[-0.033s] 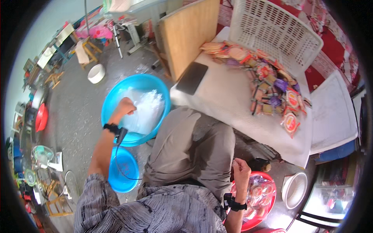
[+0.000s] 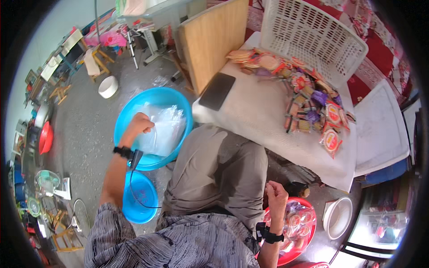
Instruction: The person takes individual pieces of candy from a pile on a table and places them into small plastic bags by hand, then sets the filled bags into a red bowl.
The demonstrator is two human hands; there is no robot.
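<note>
My left hand (image 2: 142, 123) is closed over the large blue basin (image 2: 124, 103), its fingers curled in; anything inside them is hidden. Clear plastic bags (image 2: 167, 127) lie in that basin, just beside and below the hand. By my right knee, my right hand (image 2: 277, 194) has its fingers bent together, and I cannot make out whether they hold something. Close under it stands a red basin (image 2: 313, 229) filled with small wrapped packs (image 2: 296, 220).
A white-covered table (image 2: 261, 114) carries a dark flat pad (image 2: 217, 91), a pile of wrapped snacks (image 2: 308, 100) and a tilted white plastic crate (image 2: 313, 38). A wooden board (image 2: 214, 42) stands at its left. Around me are a smaller blue basin (image 2: 142, 207) and a white bucket (image 2: 337, 219).
The whole view has shifted slightly. Both hands stay closed in nearly the same places, the left over the blue basin and the right by the red one.
</note>
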